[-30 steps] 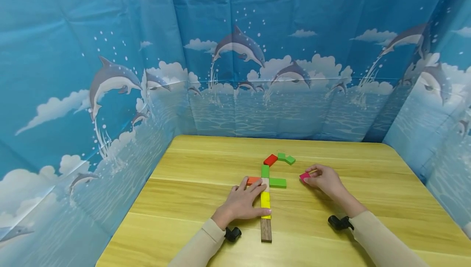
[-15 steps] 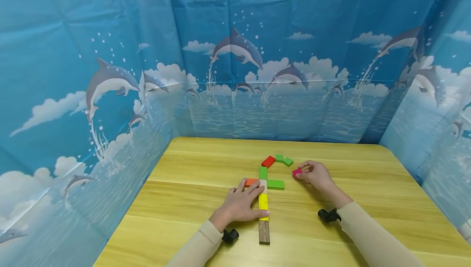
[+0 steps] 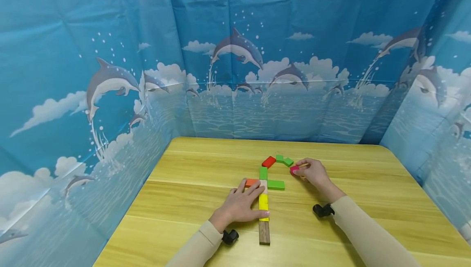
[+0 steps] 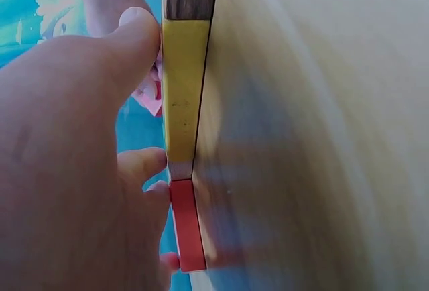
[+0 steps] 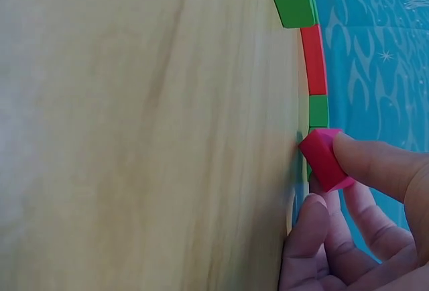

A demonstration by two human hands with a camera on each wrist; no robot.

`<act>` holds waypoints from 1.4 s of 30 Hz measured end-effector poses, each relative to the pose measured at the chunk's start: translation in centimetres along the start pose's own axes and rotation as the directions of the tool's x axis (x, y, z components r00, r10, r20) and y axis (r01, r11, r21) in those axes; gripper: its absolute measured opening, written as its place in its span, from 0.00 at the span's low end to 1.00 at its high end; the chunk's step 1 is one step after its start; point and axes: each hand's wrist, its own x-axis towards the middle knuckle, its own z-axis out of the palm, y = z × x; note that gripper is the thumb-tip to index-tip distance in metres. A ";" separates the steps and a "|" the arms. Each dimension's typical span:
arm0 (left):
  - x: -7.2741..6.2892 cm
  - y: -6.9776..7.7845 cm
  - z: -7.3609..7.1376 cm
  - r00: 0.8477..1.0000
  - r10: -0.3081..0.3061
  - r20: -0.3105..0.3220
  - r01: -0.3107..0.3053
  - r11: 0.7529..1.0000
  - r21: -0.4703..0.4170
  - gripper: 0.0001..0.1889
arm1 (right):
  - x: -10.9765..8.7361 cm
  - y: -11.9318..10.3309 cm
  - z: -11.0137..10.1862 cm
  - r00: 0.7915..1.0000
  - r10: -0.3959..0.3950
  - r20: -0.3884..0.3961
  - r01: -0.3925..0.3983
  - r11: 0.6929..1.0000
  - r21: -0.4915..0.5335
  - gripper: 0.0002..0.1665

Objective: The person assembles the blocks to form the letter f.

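My right hand (image 3: 314, 173) pinches a small pink block (image 5: 324, 159) between thumb and fingers, just right of the upper curve of the layout. In the right wrist view the pink block is tilted, one edge close to the tabletop. My left hand (image 3: 240, 205) lies with spread fingers over the column, thumb on the yellow section (image 3: 263, 201) and fingertips at the pale block (image 3: 263, 186) and orange-red block (image 4: 188, 227). A dark brown block (image 3: 264, 233) ends the column nearest me. A long green block (image 3: 276, 185) points right from the pale one.
Above the column come a green block (image 3: 263, 173), a slanted red block (image 3: 268, 162) and two small green blocks, one upper (image 3: 279, 158) and one lower (image 3: 288, 162). The wooden table (image 3: 176, 218) meets a dolphin-print curtain (image 3: 276, 107) at its back.
My right hand has carried the pink block left and slightly away from me, closer to the small green blocks. The left hand keeps its place on the column; the view shifted slightly.
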 end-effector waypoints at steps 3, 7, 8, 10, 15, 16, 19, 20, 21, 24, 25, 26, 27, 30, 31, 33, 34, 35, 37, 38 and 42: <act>-0.1 0.0 0.0 1.000 -0.001 0.000 0.001 1.000 -0.009 0.48 | 0.2 0.1 0.1 1.000 0.012 0.007 -0.012 1.000 0.005 0.22; -0.2 0.1 -0.2 1.000 0.003 0.002 -0.003 1.000 -0.019 0.48 | 0.2 0.1 0.1 1.000 0.019 0.009 -0.019 1.000 0.008 0.22; -0.2 0.2 -0.2 1.000 0.004 0.001 -0.004 1.000 -0.021 0.48 | 0.2 0.0 0.2 1.000 0.023 0.006 -0.023 1.000 0.010 0.22; -0.2 0.2 -0.3 1.000 0.005 -0.004 -0.005 1.000 -0.020 0.48 | 0.1 -0.1 0.2 1.000 0.017 0.006 -0.017 1.000 0.009 0.22; -0.1 0.2 -0.4 1.000 0.005 -0.009 -0.005 1.000 -0.023 0.47 | 0.2 -0.2 0.1 1.000 0.025 0.004 -0.025 1.000 -0.009 0.22; -0.1 0.1 -0.5 1.000 0.006 -0.009 -0.006 1.000 -0.021 0.47 | 0.2 -0.3 0.2 1.000 0.028 0.003 -0.028 1.000 -0.011 0.22; 0.0 0.1 -0.5 1.000 0.011 -0.013 -0.011 1.000 -0.009 0.47 | 0.3 -0.3 0.2 0.999 0.036 0.002 -0.036 0.999 -0.022 0.22; 0.0 0.1 -0.4 1.000 0.012 -0.016 -0.012 1.000 -0.005 0.47 | 0.3 -0.4 0.2 0.999 0.038 0.001 -0.038 0.999 -0.026 0.22; 0.0 0.0 -0.4 1.000 0.014 -0.019 -0.014 1.000 -0.002 0.47 | 0.3 -0.4 0.2 0.999 0.039 0.002 -0.039 0.999 -0.029 0.22; 0.1 0.0 -0.4 1.000 0.014 -0.020 -0.014 1.000 0.001 0.46 | 0.4 -0.4 0.2 0.999 0.039 0.001 -0.039 0.998 -0.039 0.22; 0.0 0.0 -0.4 1.000 0.014 -0.019 -0.014 1.000 -0.003 0.46 | 0.4 -0.4 0.3 0.999 0.038 0.000 -0.038 0.998 -0.044 0.22; 0.0 0.0 -0.4 1.000 0.012 -0.018 -0.012 1.000 -0.007 0.46 | 0.4 -0.4 0.3 0.999 0.037 0.000 -0.037 0.998 -0.047 0.22; 0.0 0.0 -0.4 1.000 0.010 -0.016 -0.010 1.000 -0.011 0.46 | 0.4 -0.4 0.3 0.999 0.036 0.001 -0.036 0.998 -0.049 0.22; 0.0 0.1 -0.5 1.000 0.006 -0.014 -0.006 1.000 -0.020 0.45 | 0.4 -0.4 0.3 1.000 0.031 0.000 -0.031 0.998 -0.063 0.22; -0.1 0.1 -0.6 1.000 0.005 -0.013 -0.005 1.000 -0.022 0.45 | 0.4 -0.4 0.3 1.000 0.030 -0.001 -0.030 0.997 -0.068 0.22; -0.1 0.1 -0.5 1.000 0.002 -0.014 -0.002 1.000 -0.023 0.45 | 0.4 -0.3 0.4 1.000 0.028 0.000 -0.028 0.997 -0.074 0.22; -0.1 0.1 -0.5 1.000 0.001 -0.015 -0.002 1.000 -0.024 0.45 | 0.5 -0.3 0.4 1.000 0.028 0.000 -0.028 0.997 -0.076 0.23; -0.1 0.1 -0.4 1.000 0.001 -0.016 -0.001 1.000 -0.025 0.45 | 0.5 -0.3 0.4 1.000 0.028 0.000 -0.028 0.996 -0.079 0.23; -0.1 0.1 -0.4 1.000 0.000 -0.017 -0.001 1.000 -0.026 0.45 | 0.5 -0.3 0.5 1.000 0.027 0.002 -0.027 0.996 -0.085 0.23; -0.1 0.1 -0.3 1.000 0.000 -0.018 -0.001 1.000 -0.028 0.45 | 0.5 -0.3 0.5 1.000 0.027 0.005 -0.027 0.996 -0.086 0.24; -0.1 0.1 -0.5 1.000 0.003 -0.017 -0.003 0.999 -0.035 0.45 | 0.6 -0.3 0.5 1.000 0.023 0.011 -0.022 0.995 -0.093 0.24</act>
